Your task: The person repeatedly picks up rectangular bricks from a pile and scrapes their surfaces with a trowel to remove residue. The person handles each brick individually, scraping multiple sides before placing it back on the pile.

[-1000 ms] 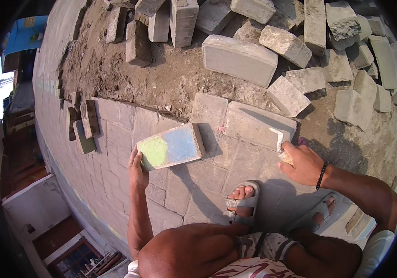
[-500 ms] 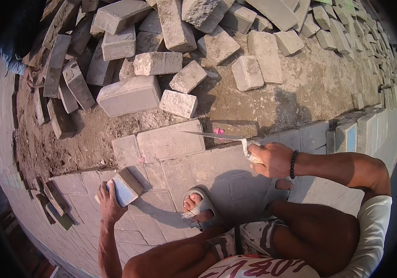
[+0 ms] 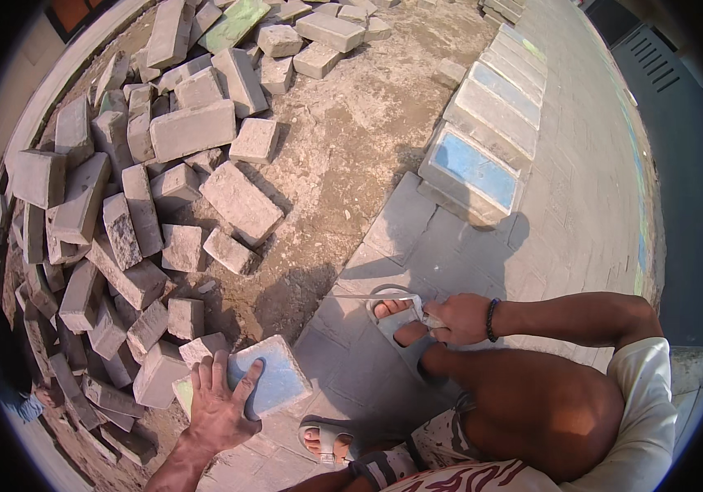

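My left hand (image 3: 222, 403) grips a paving block (image 3: 273, 381) from above, thumb and fingers spread across it. Its upper face is mostly blue, with yellow-green at the left end. The block is beside the dug earth, at the foot of the loose pile; whether it touches the ground I cannot tell. In my right hand (image 3: 456, 318) is the handle of a trowel, closed in my fingers. The thin blade (image 3: 351, 296) shows edge-on and points left, passing over my sandalled foot (image 3: 401, 316).
Loose grey blocks (image 3: 196, 129) lie heaped on the left over bare earth (image 3: 351, 139). A row of blocks, some blue-topped (image 3: 474, 170), stands on the paving at the right. Another person's hand (image 3: 50, 397) is at the pile's far left edge. A dark grey panel (image 3: 680, 189) borders the right.
My view has swung right, bringing the block row forward. The block in my left hand now shows its broad blue face upward. My right hand still holds the trowel, now over my foot.
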Tool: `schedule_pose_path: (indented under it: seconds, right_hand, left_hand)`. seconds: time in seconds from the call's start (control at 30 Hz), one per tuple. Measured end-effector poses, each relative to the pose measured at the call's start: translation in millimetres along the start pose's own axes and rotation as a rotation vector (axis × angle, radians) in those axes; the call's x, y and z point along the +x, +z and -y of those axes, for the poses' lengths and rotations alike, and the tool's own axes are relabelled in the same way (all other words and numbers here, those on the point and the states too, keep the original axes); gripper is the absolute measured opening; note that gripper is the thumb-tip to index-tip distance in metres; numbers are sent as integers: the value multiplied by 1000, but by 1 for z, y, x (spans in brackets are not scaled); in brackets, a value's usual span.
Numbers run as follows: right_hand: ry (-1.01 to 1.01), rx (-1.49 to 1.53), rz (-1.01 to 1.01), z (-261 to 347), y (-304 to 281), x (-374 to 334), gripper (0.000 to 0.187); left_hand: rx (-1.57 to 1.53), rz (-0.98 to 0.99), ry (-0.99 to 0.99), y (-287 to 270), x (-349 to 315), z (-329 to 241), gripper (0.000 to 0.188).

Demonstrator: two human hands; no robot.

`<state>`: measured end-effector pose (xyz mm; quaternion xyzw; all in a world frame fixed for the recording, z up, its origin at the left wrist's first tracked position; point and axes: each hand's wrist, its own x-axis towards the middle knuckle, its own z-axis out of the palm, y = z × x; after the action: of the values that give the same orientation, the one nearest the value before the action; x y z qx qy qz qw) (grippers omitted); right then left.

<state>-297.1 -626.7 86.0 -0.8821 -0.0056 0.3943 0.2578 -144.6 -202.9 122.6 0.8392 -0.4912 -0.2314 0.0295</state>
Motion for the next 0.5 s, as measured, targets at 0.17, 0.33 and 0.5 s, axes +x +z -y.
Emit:
schedule_pose_path:
  seconds: [0.17, 0.33, 0.5]
  right_hand:
    - [7, -33, 12, -26, 29, -9, 43]
    - [-55, 49, 56, -26, 36, -7, 42]
    - [-105, 67, -2, -24, 14, -4, 33]
  left_hand:
    - [215, -28, 443, -81, 180, -44, 102]
    - [311, -169, 753, -108, 340, -133, 93]
    - [280, -700, 837, -85, 452, -192, 70]
